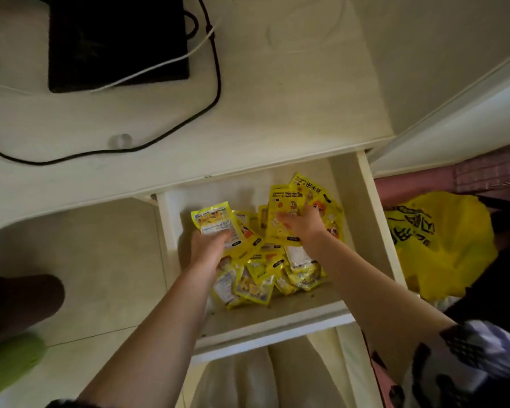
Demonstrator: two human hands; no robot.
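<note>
the person stood over the open drawer [277, 328]. the left hand [208, 248] was clenched on one yellow packet [215, 220] by the drawer's left wall, above the pile [265, 278], probably to sort it. the right hand [302, 223] lay with spread fingers on a bigger packet [283, 201] near the back right corner, not grasping it, maybe to steady it.

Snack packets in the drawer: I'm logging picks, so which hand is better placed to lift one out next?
Probably the left. The left hand already grips a yellow packet, while the right hand only rests with straight fingers on a larger packet, with no grip visible.
</note>
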